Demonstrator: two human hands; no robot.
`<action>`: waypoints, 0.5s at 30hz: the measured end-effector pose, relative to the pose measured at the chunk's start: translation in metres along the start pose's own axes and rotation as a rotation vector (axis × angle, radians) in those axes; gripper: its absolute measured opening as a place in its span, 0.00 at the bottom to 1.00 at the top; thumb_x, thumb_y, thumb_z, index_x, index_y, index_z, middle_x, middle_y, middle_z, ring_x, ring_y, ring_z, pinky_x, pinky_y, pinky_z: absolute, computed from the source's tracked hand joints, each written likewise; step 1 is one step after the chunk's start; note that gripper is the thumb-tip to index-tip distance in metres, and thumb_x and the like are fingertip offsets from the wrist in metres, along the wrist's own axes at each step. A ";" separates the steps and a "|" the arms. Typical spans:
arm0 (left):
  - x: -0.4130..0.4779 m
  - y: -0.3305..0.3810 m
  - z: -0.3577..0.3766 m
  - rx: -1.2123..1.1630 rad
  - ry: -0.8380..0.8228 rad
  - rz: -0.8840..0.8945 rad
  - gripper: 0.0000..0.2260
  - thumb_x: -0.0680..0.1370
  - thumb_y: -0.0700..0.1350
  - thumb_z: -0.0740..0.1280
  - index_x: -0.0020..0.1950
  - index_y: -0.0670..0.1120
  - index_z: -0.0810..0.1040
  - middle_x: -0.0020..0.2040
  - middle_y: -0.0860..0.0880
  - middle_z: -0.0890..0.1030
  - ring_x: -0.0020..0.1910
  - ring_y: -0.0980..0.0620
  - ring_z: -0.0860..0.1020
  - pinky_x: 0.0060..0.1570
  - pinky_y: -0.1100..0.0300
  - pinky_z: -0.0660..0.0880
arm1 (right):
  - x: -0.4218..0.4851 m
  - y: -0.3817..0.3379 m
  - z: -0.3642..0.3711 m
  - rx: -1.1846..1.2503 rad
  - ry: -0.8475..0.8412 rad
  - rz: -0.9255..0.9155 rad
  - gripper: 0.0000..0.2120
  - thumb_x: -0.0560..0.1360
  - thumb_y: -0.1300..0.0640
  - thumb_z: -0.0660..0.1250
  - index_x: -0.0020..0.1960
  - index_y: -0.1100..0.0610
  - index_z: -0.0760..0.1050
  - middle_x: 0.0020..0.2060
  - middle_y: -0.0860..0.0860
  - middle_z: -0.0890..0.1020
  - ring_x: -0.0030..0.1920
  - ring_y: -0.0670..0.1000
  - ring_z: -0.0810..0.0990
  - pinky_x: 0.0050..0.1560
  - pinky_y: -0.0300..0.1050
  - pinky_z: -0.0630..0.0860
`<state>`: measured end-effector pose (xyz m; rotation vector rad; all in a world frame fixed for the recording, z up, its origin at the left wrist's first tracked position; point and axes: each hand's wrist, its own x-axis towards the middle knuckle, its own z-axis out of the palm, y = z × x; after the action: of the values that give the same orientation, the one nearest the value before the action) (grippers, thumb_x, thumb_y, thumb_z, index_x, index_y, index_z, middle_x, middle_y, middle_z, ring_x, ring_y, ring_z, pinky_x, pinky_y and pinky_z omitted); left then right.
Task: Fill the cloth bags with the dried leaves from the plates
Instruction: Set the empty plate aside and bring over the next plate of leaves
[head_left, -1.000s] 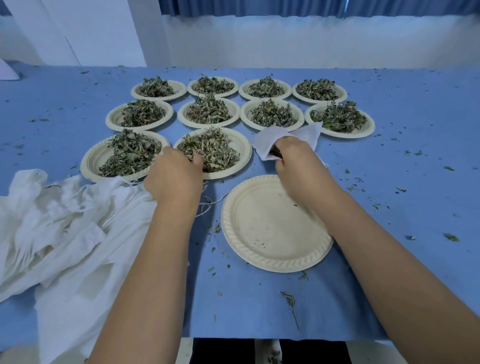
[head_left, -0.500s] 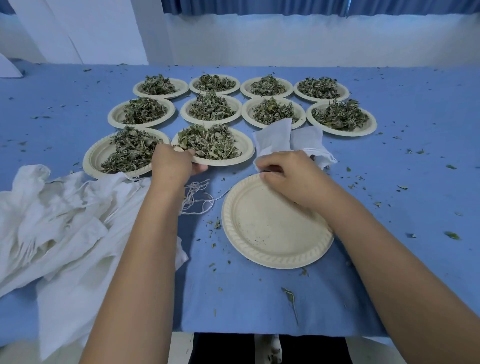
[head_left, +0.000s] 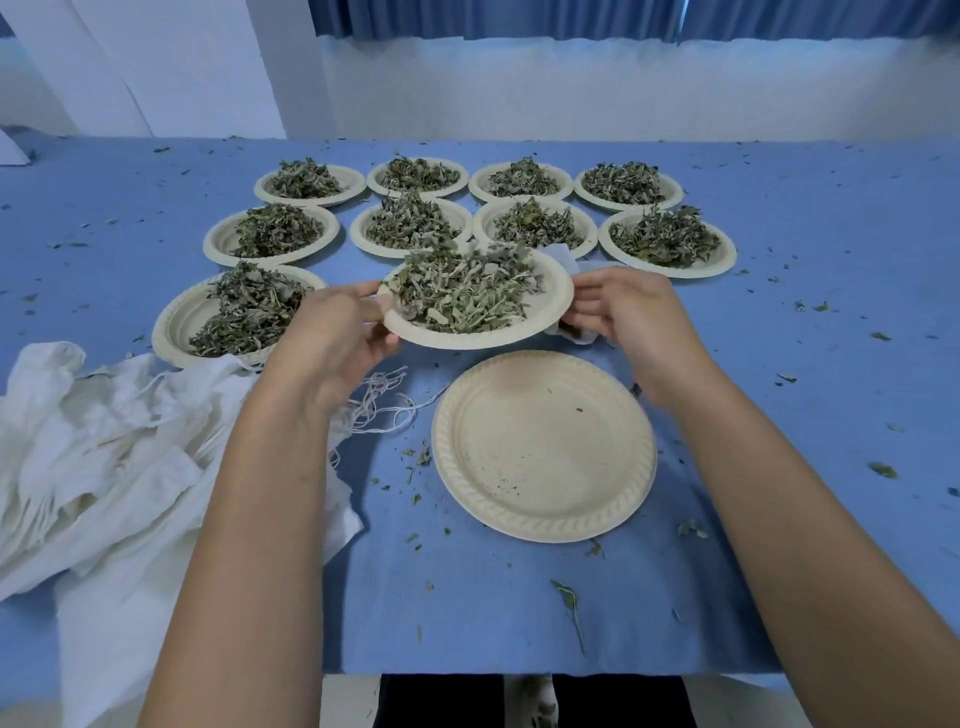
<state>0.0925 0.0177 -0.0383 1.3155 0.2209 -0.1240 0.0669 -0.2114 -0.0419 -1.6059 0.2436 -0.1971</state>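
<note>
A paper plate (head_left: 550, 306) heaped with dried leaves (head_left: 462, 291) is lifted off the table. My left hand (head_left: 332, 348) grips its left rim. My right hand (head_left: 623, 317) is at its right rim and also holds a small white cloth bag (head_left: 576, 335), mostly hidden under the plate and hand. Right below lies an empty paper plate (head_left: 545, 447) holding only crumbs. A pile of white cloth bags (head_left: 104, 467) with loose drawstrings (head_left: 384, 400) lies at the left.
Several more plates of dried leaves (head_left: 667, 241) stand in rows behind, one (head_left: 176, 322) at the near left. Leaf bits litter the blue tablecloth (head_left: 831, 364). The table's front edge runs just below my forearms.
My left hand has lifted the full plate off the table and carried it right. My right hand, with the small bag, has come to the plate's right rim.
</note>
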 end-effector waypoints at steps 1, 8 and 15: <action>-0.002 0.001 0.001 0.009 -0.045 -0.014 0.12 0.81 0.31 0.57 0.65 0.36 0.70 0.43 0.44 0.77 0.36 0.54 0.74 0.25 0.67 0.72 | 0.000 -0.003 -0.003 0.080 -0.005 0.039 0.15 0.78 0.70 0.51 0.53 0.68 0.77 0.41 0.59 0.83 0.35 0.48 0.84 0.35 0.37 0.80; -0.010 -0.001 0.003 0.202 -0.322 -0.108 0.14 0.81 0.32 0.57 0.63 0.40 0.75 0.37 0.49 0.79 0.29 0.57 0.74 0.27 0.66 0.70 | 0.000 -0.004 -0.025 -0.240 -0.117 0.071 0.14 0.77 0.61 0.57 0.48 0.58 0.83 0.47 0.61 0.84 0.46 0.59 0.82 0.48 0.54 0.78; -0.014 -0.008 0.008 0.496 -0.544 -0.133 0.15 0.81 0.32 0.57 0.62 0.43 0.77 0.38 0.45 0.74 0.37 0.48 0.70 0.38 0.58 0.67 | -0.004 0.000 -0.026 -0.543 -0.248 0.005 0.11 0.75 0.61 0.64 0.40 0.53 0.84 0.36 0.51 0.83 0.27 0.44 0.71 0.29 0.35 0.69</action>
<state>0.0774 0.0071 -0.0408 1.7010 -0.2025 -0.6735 0.0559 -0.2356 -0.0408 -2.1463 0.1112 0.0841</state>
